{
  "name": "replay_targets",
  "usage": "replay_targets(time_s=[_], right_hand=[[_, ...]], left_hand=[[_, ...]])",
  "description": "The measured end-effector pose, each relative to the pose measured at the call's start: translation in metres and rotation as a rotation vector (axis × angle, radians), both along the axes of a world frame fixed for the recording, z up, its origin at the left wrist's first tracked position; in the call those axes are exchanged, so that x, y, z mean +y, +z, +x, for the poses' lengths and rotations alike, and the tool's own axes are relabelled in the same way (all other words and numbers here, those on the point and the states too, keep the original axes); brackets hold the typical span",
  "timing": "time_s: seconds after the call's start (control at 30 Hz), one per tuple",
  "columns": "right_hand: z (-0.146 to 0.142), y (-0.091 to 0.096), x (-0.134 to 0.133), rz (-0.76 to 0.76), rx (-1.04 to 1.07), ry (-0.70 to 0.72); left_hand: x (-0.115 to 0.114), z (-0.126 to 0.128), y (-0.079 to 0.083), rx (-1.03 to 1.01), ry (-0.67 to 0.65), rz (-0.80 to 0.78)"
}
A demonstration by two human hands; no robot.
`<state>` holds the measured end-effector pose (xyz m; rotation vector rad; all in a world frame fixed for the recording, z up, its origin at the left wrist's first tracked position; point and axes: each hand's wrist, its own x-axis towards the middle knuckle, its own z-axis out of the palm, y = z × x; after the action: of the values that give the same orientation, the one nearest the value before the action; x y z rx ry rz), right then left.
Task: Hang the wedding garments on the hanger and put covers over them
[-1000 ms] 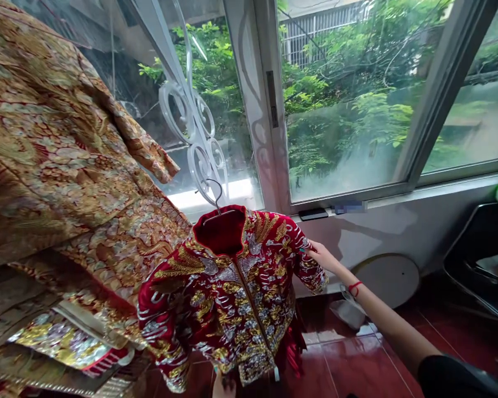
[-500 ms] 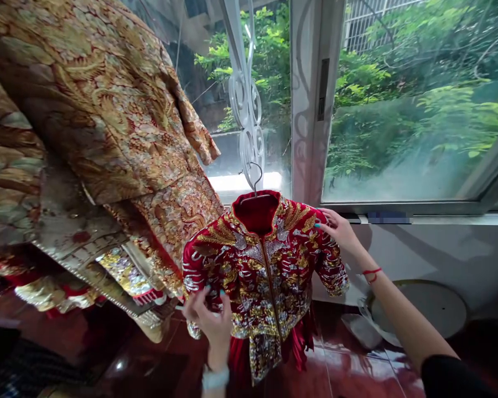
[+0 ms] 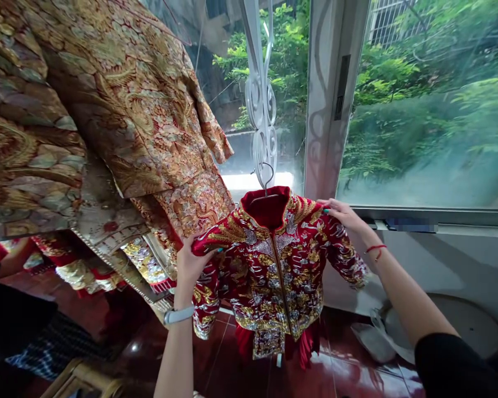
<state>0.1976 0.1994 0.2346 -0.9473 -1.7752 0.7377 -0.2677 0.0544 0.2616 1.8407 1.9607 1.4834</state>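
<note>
Red beaded jacket [image 3: 274,271] on a wire hanger [image 3: 267,176]: my left hand [image 3: 191,265] and right hand [image 3: 344,216] pinch its sleeves; tugging could drop it.

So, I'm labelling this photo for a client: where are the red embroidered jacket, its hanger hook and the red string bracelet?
red embroidered jacket [image 3: 274,276], head view, on the chest embroidery
hanger hook [image 3: 267,163], head view, on the top of the metal curve
red string bracelet [image 3: 375,246], head view, on the loop around the person's right wrist
</note>
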Motion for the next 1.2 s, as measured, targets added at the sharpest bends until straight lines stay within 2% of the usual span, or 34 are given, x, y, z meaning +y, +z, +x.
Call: replay_targets(time_s=[0.1,0.17,0.27,0.33,0.37,0.43,0.53,0.6,0.7,0.8,0.93,1.0,1.07,1.13,1.2], right_hand=[[-0.004,0.0,0.009,-0.195,0.011,0.13],[-0.007,0.01,0.009,-0.261,-0.032,0.195],[-0.026,0.032,0.003,-0.14,-0.078,0.255],[-0.048,0.043,0.0,0.008,-0.142,0.258],[-0.059,0.046,-0.001,0.065,-0.177,0.238],[-0.078,0.049,0.0,0.12,-0.207,0.178],[-0.087,0.052,0.005,0.112,-0.188,0.159],[-0.08,0.058,0.008,0.085,-0.202,0.224],[-0.056,0.061,0.009,0.012,-0.217,0.292],[-0.026,0.038,0.005,-0.052,-0.179,0.242],[-0.005,-0.009,-0.003,0.057,-0.153,0.059],[-0.004,-0.019,-0.006,0.109,-0.144,-0.047],[-0.008,-0.021,-0.014,0.144,-0.15,-0.107],[-0.017,-0.028,-0.033,0.238,-0.15,-0.219],[-0.035,-0.051,-0.062,0.365,-0.141,-0.399]], left_hand=[[-0.011,-0.003,0.003,0.092,0.012,-0.051],[-0.017,-0.003,0.014,0.212,-0.001,-0.077],[-0.014,0.012,0.04,0.381,-0.085,-0.042],[-0.004,0.033,0.054,0.458,-0.143,-0.044],[0.003,0.046,0.057,0.491,-0.132,-0.064],[0.016,0.07,0.056,0.537,-0.019,-0.09],[0.028,0.093,0.043,0.535,0.186,-0.001],[0.029,0.095,0.036,0.51,0.203,0.075],[0.022,0.086,0.03,0.487,0.135,0.11],[0.007,0.074,0.02,0.503,0.133,0.126],[0.0,0.065,0.001,0.486,0.308,0.105],[0.005,0.065,-0.004,0.437,0.354,0.089],[0.009,0.07,-0.011,0.386,0.371,0.105],[0.006,0.081,-0.027,0.337,0.405,0.164],[-0.005,0.101,-0.058,0.344,0.411,0.205]])
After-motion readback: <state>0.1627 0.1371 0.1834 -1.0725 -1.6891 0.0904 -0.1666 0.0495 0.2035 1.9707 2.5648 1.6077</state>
